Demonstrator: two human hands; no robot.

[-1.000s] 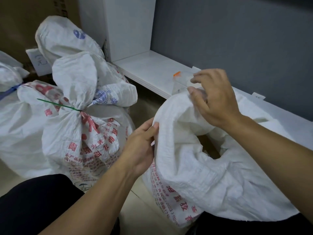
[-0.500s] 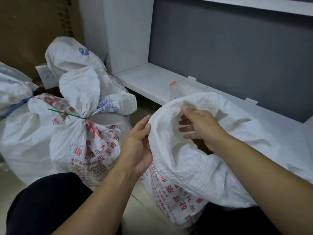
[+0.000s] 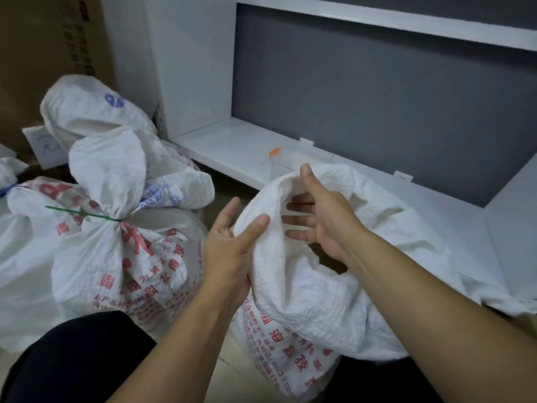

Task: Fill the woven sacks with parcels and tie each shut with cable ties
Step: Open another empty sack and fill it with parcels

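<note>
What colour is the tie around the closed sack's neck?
Green; the cable tie shows plainly in the head view.

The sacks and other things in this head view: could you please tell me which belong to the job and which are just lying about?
Job:
open sack
left hand
right hand
tied sack
green cable tie

Lying about:
clear box with orange clip
cardboard carton
paper note

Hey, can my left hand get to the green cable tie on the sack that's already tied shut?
Probably yes. The left hand is holding the open sack's rim, so it must let go first. The green cable tie sits exposed on the neighbouring sack's neck, with nothing between them.
</note>
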